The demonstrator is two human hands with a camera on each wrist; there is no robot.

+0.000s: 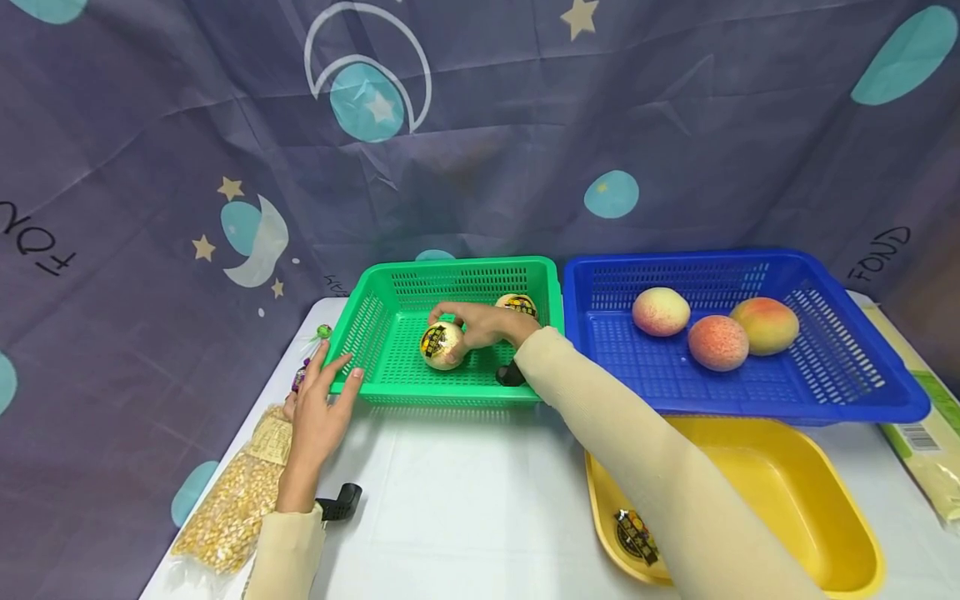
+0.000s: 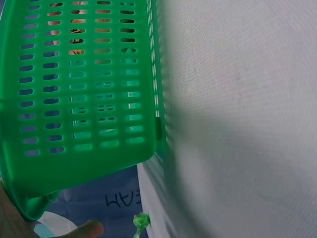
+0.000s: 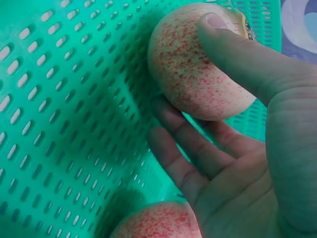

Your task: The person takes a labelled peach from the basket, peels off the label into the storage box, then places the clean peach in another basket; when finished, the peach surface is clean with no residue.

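Observation:
Inside the green basket [image 1: 442,390], my right hand [image 1: 483,323] holds a pale, red-speckled peach [image 1: 442,354] bearing a black label. In the right wrist view the thumb [image 3: 237,54] lies across the peach [image 3: 193,69], with fingers curled beneath it. A second labelled peach [image 1: 517,302] sits behind this hand, near the basket's right wall. My left hand [image 1: 318,412] is at the basket's front left corner, fingers spread and mostly straight by the rim. The left wrist view shows only part of that hand [image 2: 12,220] under the basket corner; whether it presses there I cannot tell.
A blue basket [image 1: 750,408] with three peach-like fruits [image 1: 718,343] stands right of the green one. A yellow tub [image 1: 847,533] holding a black label [image 1: 636,537] is in front. Corn kernels in a bag [image 1: 228,508] and wrapped candies [image 1: 323,331] lie left; another package [image 1: 926,433] lies right.

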